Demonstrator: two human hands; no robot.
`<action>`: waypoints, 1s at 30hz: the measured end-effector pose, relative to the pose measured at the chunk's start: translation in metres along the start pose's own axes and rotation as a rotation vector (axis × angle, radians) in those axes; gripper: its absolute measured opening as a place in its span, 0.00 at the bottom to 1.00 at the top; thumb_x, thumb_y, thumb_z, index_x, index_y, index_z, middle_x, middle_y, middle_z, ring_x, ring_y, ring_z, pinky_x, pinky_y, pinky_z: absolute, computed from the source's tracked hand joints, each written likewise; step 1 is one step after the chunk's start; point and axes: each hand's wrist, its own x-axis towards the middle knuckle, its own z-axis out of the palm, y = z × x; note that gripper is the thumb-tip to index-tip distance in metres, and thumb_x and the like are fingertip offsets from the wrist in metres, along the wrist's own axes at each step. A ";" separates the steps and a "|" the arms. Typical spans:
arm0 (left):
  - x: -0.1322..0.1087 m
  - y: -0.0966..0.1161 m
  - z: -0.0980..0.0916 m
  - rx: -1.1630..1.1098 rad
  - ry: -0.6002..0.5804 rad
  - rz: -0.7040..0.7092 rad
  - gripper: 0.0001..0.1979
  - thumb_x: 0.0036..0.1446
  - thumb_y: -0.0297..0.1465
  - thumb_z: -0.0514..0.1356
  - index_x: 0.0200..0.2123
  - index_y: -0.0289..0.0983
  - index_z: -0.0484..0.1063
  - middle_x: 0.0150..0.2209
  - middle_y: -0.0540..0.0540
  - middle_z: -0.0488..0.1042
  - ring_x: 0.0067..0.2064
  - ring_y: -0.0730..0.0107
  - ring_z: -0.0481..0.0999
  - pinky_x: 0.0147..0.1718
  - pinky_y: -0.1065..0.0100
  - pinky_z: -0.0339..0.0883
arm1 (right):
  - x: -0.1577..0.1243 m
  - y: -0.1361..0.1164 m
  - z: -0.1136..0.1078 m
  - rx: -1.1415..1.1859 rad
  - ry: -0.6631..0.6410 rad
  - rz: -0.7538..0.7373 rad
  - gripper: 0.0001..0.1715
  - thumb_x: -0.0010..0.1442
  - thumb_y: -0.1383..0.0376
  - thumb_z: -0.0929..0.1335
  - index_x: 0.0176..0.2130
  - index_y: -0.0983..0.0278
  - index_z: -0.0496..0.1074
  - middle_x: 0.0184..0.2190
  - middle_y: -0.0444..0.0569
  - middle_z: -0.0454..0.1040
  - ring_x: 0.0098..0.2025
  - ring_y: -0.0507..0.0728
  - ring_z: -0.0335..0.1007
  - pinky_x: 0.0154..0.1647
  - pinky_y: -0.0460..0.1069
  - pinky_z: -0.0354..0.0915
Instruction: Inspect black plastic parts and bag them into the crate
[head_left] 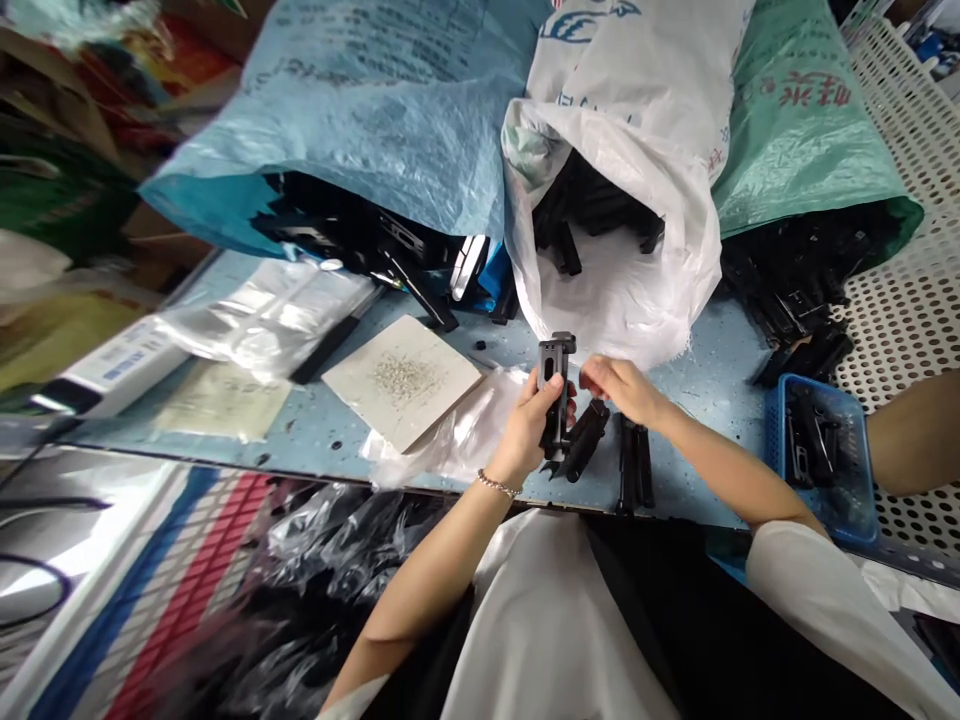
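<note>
My left hand [534,420] is closed around a long black plastic part [553,362], which it holds upright with the thumb across its slotted face. Just right of that part is my right hand [626,388], its fingers curled and pinched together; whatever they hold, if anything, is too small to make out. Below the hands, a dark part [586,440] lies at a slant on the blue table [697,470]. Beside it, near the front edge, are more long black parts [635,465]. A pale square board [367,385] to the left bears a heap of tiny metal pieces [409,376].
Behind the hands lie a blue sack [375,100], a white sack [637,130] and a green sack [802,130], their mouths showing black parts. A blue basket [862,480] stands right, by another person's arm [919,432]. Plastic bags [270,300] lie left.
</note>
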 end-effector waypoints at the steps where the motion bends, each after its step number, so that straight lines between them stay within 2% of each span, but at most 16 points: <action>1: 0.001 0.003 -0.002 -0.006 0.018 0.006 0.24 0.51 0.47 0.72 0.42 0.40 0.68 0.33 0.52 0.72 0.27 0.76 0.70 0.25 0.73 0.65 | -0.006 -0.004 0.004 -0.074 -0.013 -0.085 0.34 0.73 0.40 0.53 0.37 0.63 0.68 0.30 0.46 0.72 0.31 0.54 0.68 0.31 0.48 0.64; 4: 0.002 0.011 -0.004 -0.007 0.016 -0.004 0.25 0.49 0.47 0.72 0.41 0.40 0.69 0.33 0.52 0.73 0.27 0.76 0.71 0.25 0.73 0.66 | -0.022 -0.017 0.016 -0.415 0.005 -0.368 0.28 0.71 0.43 0.61 0.38 0.63 0.70 0.35 0.51 0.74 0.37 0.58 0.69 0.35 0.51 0.64; 6: 0.000 0.011 -0.002 -0.008 -0.008 -0.034 0.24 0.49 0.47 0.72 0.40 0.40 0.69 0.33 0.51 0.73 0.28 0.76 0.71 0.25 0.73 0.65 | -0.031 -0.021 0.023 -0.551 -0.004 -0.446 0.25 0.73 0.48 0.62 0.34 0.63 0.70 0.33 0.52 0.73 0.37 0.59 0.68 0.35 0.52 0.63; 8: -0.003 0.007 0.002 -0.006 -0.008 -0.018 0.23 0.51 0.47 0.72 0.39 0.39 0.68 0.32 0.51 0.73 0.27 0.76 0.71 0.25 0.73 0.65 | -0.037 -0.021 0.029 -0.524 -0.026 -0.407 0.23 0.74 0.52 0.61 0.33 0.62 0.70 0.31 0.51 0.73 0.36 0.58 0.69 0.35 0.52 0.63; 11: -0.010 0.000 0.007 -0.002 0.039 0.150 0.20 0.53 0.43 0.71 0.41 0.41 0.68 0.34 0.52 0.73 0.28 0.76 0.70 0.26 0.73 0.65 | -0.045 -0.018 0.035 -0.267 -0.085 -0.191 0.24 0.76 0.53 0.58 0.34 0.61 0.69 0.30 0.48 0.73 0.32 0.56 0.69 0.33 0.51 0.65; 13: -0.013 -0.002 0.006 -0.004 0.039 0.196 0.19 0.54 0.43 0.71 0.43 0.42 0.69 0.35 0.52 0.73 0.28 0.77 0.70 0.25 0.73 0.65 | -0.046 -0.016 0.032 -0.157 -0.145 -0.108 0.25 0.77 0.53 0.56 0.34 0.61 0.69 0.28 0.45 0.72 0.30 0.54 0.69 0.31 0.51 0.66; 15: -0.013 -0.001 0.002 -0.004 0.003 0.102 0.20 0.54 0.44 0.71 0.42 0.41 0.69 0.34 0.51 0.74 0.26 0.76 0.71 0.23 0.73 0.65 | -0.041 -0.014 0.022 -0.204 -0.121 -0.158 0.25 0.77 0.51 0.56 0.35 0.60 0.69 0.29 0.46 0.72 0.30 0.55 0.69 0.31 0.52 0.67; 19: -0.015 0.009 -0.008 0.026 -0.111 -0.147 0.25 0.52 0.49 0.71 0.44 0.38 0.69 0.33 0.48 0.76 0.25 0.73 0.73 0.21 0.71 0.66 | -0.015 -0.015 -0.016 -0.498 0.113 -0.300 0.22 0.75 0.51 0.58 0.43 0.60 0.73 0.37 0.53 0.73 0.39 0.61 0.69 0.35 0.56 0.69; 21: -0.017 0.012 -0.010 0.044 -0.168 -0.216 0.27 0.52 0.48 0.71 0.47 0.38 0.69 0.33 0.46 0.77 0.25 0.71 0.74 0.21 0.71 0.65 | -0.004 -0.015 -0.033 -0.571 0.091 -0.320 0.21 0.75 0.53 0.58 0.44 0.60 0.73 0.36 0.54 0.73 0.40 0.62 0.68 0.37 0.57 0.69; 23: -0.021 0.012 -0.011 0.070 -0.188 -0.253 0.27 0.53 0.47 0.71 0.48 0.38 0.69 0.32 0.47 0.77 0.25 0.71 0.73 0.20 0.71 0.65 | 0.001 -0.013 -0.041 -0.566 -0.002 -0.334 0.21 0.75 0.53 0.59 0.39 0.59 0.73 0.32 0.52 0.71 0.38 0.61 0.67 0.37 0.56 0.67; 26: -0.025 0.006 -0.009 0.119 -0.172 -0.235 0.24 0.55 0.47 0.70 0.47 0.38 0.69 0.31 0.47 0.76 0.23 0.71 0.73 0.19 0.71 0.65 | 0.002 -0.009 -0.036 -0.481 -0.060 -0.286 0.24 0.71 0.48 0.64 0.31 0.60 0.70 0.28 0.50 0.68 0.35 0.59 0.65 0.36 0.54 0.64; 30: -0.021 -0.002 -0.007 0.092 -0.163 -0.201 0.26 0.55 0.47 0.69 0.48 0.38 0.69 0.31 0.48 0.76 0.23 0.70 0.73 0.19 0.70 0.67 | 0.002 -0.006 -0.017 -0.231 0.031 -0.010 0.28 0.72 0.47 0.61 0.28 0.61 0.67 0.24 0.46 0.67 0.29 0.54 0.63 0.33 0.51 0.58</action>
